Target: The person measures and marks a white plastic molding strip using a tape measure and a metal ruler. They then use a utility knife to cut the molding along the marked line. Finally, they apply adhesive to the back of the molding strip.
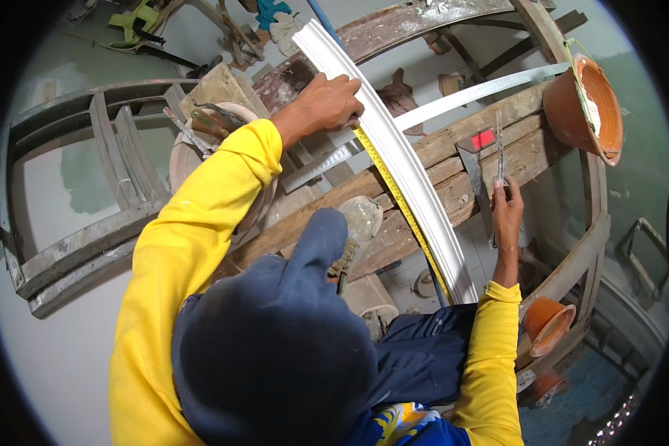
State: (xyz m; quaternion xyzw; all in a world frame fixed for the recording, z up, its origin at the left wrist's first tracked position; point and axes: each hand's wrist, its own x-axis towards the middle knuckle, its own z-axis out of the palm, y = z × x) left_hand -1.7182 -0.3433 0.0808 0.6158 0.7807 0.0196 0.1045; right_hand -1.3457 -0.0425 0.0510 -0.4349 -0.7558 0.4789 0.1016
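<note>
A long white fluted moulding [409,167] lies slantwise across the weathered planks in front of me. Along its left edge runs a yellow measuring tape [394,189]. My left hand [323,106] is closed at the moulding's upper part, its fingertips at the tape's upper end. Out to the right, my right hand [507,208] pinches a thin, worn blade-like strip [499,134], pointing away from me. Beside that hand rests a flat metal square [474,167] with a red patch on its thick arm. The tape's lower end is hidden near my leg.
My shoe [360,223] stands on the wooden planks [453,152]. An orange bucket [608,111] hangs at the right; another [548,327] sits lower. At left are a bucket with hand tools [189,163] and a curved grey frame [119,230]. A pale metal strip [483,89] crosses behind the moulding.
</note>
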